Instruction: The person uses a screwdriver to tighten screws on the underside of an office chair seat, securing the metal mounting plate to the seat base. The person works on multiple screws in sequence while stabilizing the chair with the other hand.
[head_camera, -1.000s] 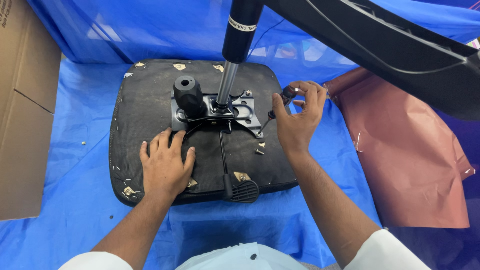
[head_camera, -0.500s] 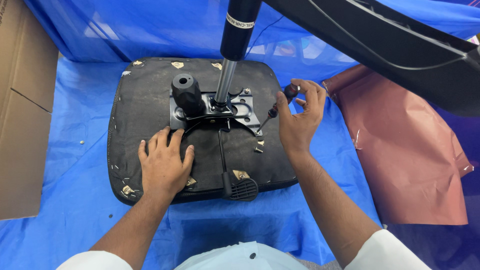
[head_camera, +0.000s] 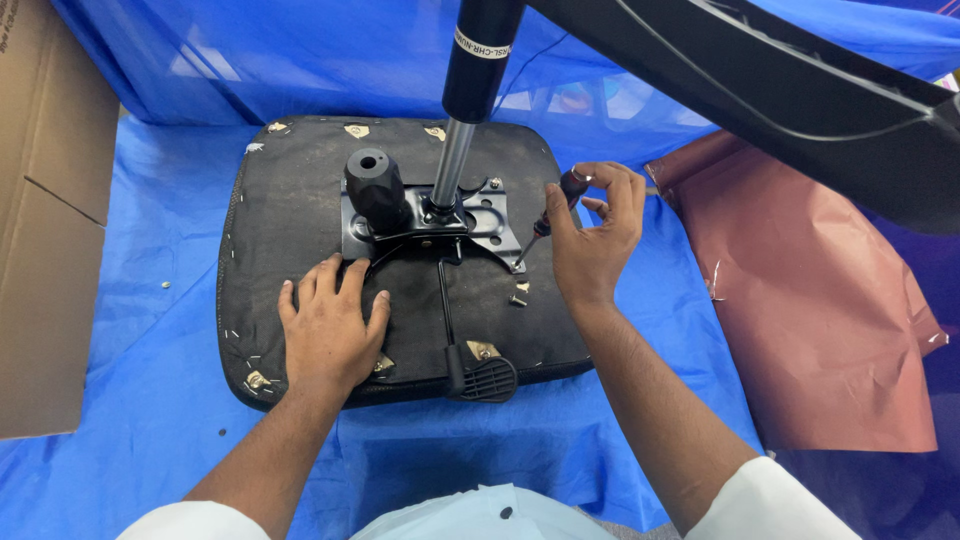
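Head view: left hand flat, fingers spread, pressing on black seat bottom. Grips nothing. Seat bottom lies upside down on blue sheet. Lever paddle at near edge. Right hand pinches screwdriver, tip at corner of metal plate. Loose screw just beside. Black cylinder stands up from plate. Brown paper on right, cardboard box on left.

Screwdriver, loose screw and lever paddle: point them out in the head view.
screwdriver (head_camera: 545, 222), head view, on the shaft below the right hand (head_camera: 592, 240).
loose screw (head_camera: 517, 299), head view, on its body, lying on the seat underside.
lever paddle (head_camera: 487, 379), head view, on the ribbed black end.
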